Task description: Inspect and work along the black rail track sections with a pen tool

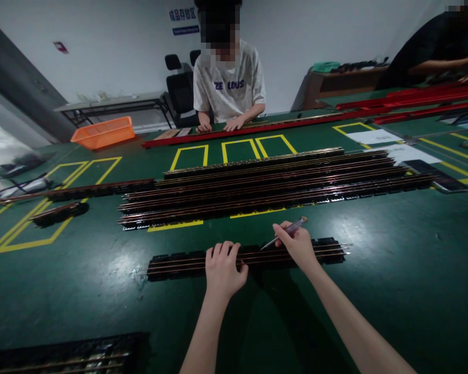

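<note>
A black strip with copper-coloured rods along it [179, 266] lies crosswise on the green table in front of me. My left hand [224, 267] is closed over its middle, fingers on the far edge and thumb on the near side. In my right hand [296, 241] is a screwdriver [295, 226] with a clear handle, pinched between thumb and fingers. Its thin shaft slants down to the left, and the tip is at the strip, just right of my left hand. Whether the tip touches a rod, I cannot tell.
Beyond the strip lie several similar strips side by side [257, 182], with a phone [437, 176] at their right end. More strips [58, 358] lie at the near left. An orange basket [103, 132] stands farther back. Across the table a person [230, 78] works at a long red bar [257, 131].
</note>
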A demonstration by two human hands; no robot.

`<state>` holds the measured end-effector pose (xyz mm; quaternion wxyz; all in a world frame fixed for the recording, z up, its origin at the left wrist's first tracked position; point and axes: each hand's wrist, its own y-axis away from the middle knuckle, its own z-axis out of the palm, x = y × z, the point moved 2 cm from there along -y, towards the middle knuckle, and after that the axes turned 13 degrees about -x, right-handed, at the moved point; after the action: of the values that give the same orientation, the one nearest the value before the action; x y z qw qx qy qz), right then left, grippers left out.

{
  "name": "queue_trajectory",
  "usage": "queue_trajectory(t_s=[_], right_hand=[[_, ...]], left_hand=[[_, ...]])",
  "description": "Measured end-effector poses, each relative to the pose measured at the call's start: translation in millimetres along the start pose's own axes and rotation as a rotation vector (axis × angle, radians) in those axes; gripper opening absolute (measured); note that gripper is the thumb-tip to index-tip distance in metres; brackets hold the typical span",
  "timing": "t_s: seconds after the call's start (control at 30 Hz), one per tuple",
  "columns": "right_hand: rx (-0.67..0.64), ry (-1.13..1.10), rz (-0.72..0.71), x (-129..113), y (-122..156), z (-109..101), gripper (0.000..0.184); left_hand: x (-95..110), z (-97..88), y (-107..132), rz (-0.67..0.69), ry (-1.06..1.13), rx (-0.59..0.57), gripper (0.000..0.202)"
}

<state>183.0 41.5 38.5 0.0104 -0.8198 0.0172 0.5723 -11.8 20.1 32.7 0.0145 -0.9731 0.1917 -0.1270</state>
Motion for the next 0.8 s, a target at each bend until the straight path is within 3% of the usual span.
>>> queue_trajectory(t_s=[0.3,0.57,0.8], right_hand=[[-0.025,0.05,0.006,-1.9,-5.4,-10.3,0.037],[-0.137,-0.063,-0.005,-6.9,-7.2,2.6,0.032],[-0.135,-0.079,-0.008,-7.2,-7.0,6.3,0.031]], left_hand=[[5.1,6.5,1.3,0.062,0.054,0.036,0.033],[7.6,5.7,0.8,0.048,0.097,0.027,0.035],[6.5,4.8,1.1,0.033,0.11,0.028,0.034]])
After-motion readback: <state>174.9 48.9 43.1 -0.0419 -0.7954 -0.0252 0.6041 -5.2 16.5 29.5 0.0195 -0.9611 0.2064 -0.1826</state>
